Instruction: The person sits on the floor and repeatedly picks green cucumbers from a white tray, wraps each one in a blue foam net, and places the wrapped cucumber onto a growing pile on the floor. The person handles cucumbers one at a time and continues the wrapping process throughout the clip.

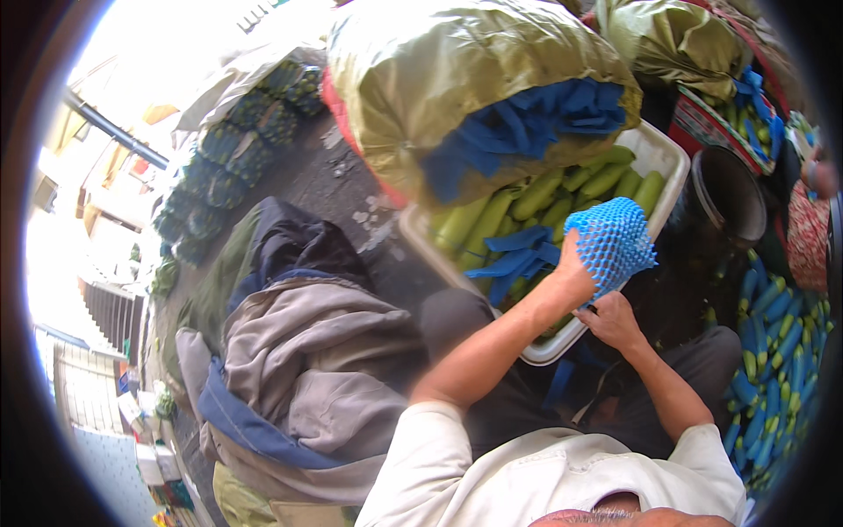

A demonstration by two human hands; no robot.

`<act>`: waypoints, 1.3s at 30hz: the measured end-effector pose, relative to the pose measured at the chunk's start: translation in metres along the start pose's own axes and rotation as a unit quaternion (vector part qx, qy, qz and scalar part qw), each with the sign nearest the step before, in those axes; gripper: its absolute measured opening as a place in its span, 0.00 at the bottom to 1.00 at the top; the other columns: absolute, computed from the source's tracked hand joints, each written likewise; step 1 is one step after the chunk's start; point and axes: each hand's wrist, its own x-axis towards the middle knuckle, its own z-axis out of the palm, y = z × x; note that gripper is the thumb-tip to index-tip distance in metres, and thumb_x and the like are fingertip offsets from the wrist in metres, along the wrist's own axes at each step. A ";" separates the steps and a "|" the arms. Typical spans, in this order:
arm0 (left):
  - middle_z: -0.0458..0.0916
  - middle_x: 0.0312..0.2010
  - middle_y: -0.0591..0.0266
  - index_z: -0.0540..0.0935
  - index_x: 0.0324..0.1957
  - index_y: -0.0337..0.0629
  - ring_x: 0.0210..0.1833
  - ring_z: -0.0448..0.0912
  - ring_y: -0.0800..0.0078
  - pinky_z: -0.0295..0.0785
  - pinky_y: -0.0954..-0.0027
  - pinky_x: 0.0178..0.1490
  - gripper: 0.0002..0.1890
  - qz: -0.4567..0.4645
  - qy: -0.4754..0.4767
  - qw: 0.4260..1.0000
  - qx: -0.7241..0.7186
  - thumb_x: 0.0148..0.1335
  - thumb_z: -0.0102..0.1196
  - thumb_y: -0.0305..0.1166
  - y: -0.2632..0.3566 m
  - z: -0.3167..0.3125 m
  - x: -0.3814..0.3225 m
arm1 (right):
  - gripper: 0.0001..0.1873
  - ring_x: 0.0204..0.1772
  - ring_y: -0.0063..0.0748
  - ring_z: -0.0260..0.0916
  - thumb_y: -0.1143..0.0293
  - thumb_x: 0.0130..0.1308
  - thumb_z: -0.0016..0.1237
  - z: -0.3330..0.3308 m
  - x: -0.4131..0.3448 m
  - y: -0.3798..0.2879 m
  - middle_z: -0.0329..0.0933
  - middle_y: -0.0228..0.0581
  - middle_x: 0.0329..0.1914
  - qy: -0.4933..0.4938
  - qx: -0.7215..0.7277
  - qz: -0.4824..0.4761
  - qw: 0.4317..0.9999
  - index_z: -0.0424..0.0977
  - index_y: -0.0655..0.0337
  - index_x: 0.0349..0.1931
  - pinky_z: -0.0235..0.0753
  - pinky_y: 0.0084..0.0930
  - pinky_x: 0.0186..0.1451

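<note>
My left hand (577, 267) is above the white plastic crate (543, 359), covered mostly by a blue foam net sleeve (612, 244). The net hides its fingers, so their position and anything they hold cannot be seen. My right hand (612, 319) pinches the lower edge of the net near my left wrist. Green zucchini (540, 195) fill the crate, with flat blue net sleeves (517, 257) lying on them. A large yellowish sack (474, 59) full of blue sleeves (527, 125) leans over the crate's far side.
Sleeved zucchini (777, 356) are piled at the right. A black bucket (731, 197) stands beside the crate. Grey-brown cloth (329, 356) lies at my left. Net bags of produce (224, 165) are stacked further off. Part of another person's hand (820, 174) shows at the right edge.
</note>
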 end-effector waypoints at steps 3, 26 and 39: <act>0.85 0.33 0.50 0.85 0.37 0.43 0.36 0.86 0.45 0.80 0.49 0.39 0.16 0.021 0.035 0.998 -0.045 0.55 0.74 0.43 -0.002 0.006 -0.006 | 0.22 0.64 0.59 0.80 0.57 0.70 0.63 0.014 0.006 0.021 0.85 0.53 0.60 0.078 0.052 -0.057 0.994 0.82 0.59 0.59 0.77 0.52 0.67; 0.77 0.30 0.44 0.78 0.35 0.37 0.34 0.80 0.38 0.74 0.45 0.37 0.17 -0.033 0.195 0.970 -0.144 0.46 0.72 0.32 0.003 -0.001 -0.022 | 0.20 0.62 0.56 0.75 0.74 0.52 0.57 0.108 0.261 0.020 0.77 0.46 0.52 0.225 -0.312 -0.255 0.887 0.77 0.58 0.49 0.74 0.53 0.61; 0.77 0.30 0.57 0.81 0.36 0.44 0.34 0.79 0.58 0.71 0.57 0.35 0.07 -0.104 0.070 0.978 0.164 0.56 0.65 0.30 -0.031 0.060 -0.028 | 0.15 0.50 0.57 0.81 0.66 0.59 0.68 0.014 0.149 0.056 0.81 0.50 0.43 0.039 -0.207 -0.059 0.976 0.78 0.60 0.42 0.83 0.50 0.50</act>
